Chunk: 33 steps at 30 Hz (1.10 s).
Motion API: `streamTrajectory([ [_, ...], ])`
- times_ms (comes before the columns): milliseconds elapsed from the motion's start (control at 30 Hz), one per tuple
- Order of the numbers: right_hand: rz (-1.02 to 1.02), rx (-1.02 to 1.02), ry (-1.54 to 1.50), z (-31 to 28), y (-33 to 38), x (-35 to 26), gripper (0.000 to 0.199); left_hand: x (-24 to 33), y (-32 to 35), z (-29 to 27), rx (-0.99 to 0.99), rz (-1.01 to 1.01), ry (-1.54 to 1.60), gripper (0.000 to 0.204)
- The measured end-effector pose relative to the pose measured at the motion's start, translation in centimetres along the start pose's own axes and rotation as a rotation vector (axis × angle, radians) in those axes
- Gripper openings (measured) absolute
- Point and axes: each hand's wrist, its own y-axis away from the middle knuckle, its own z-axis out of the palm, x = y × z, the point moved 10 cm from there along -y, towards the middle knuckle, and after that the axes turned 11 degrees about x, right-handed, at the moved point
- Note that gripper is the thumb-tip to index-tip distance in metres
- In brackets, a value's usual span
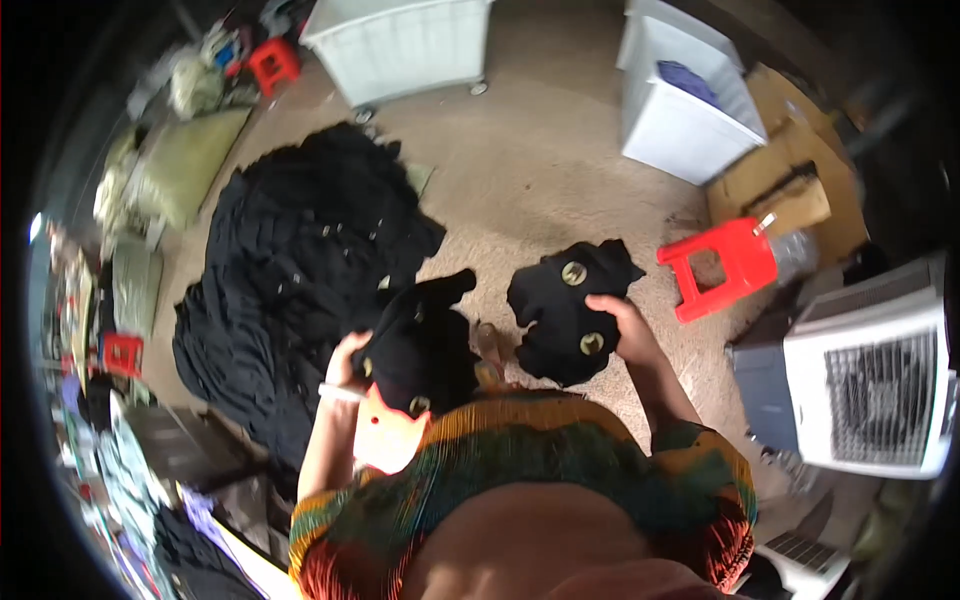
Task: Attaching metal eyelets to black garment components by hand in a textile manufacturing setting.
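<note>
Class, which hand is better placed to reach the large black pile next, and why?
Left, likely: the left hand appears beside the black pile; the right hand is farther off. Both hold black cloth.

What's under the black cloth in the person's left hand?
Below the black cloth in the left hand, part of an orange surface shows; whether they touch is unclear. The cloth hides whatever else lies beneath.

From where I stand, no lettering or number can be read. Right of the black fabric pile (300, 240), a black cloth piece (552, 322) bears two pale round patches (573, 273), any markings too blurred to tell.
</note>
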Motion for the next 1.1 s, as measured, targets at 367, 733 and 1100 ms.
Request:
streamTrajectory([
  [367, 0.029, 0.022, 0.213, 0.4, -15.5, -7.7, 0.048, 4.9, -12.8, 9.4, 0.061, 0.045, 0.032, 0.016],
  [733, 0.295, -0.416, 0.436, 8.3, -29.7, -16.6, 0.053, 12.1, -21.7, 14.3, 0.238, 0.281, 0.224, 0.015],
  [1100, 0.378, -0.601, 0.634, 13.4, -44.0, -24.1, 0.054, 19.0, -27.3, 20.4, 0.293, 0.317, 0.446, 0.016],
])
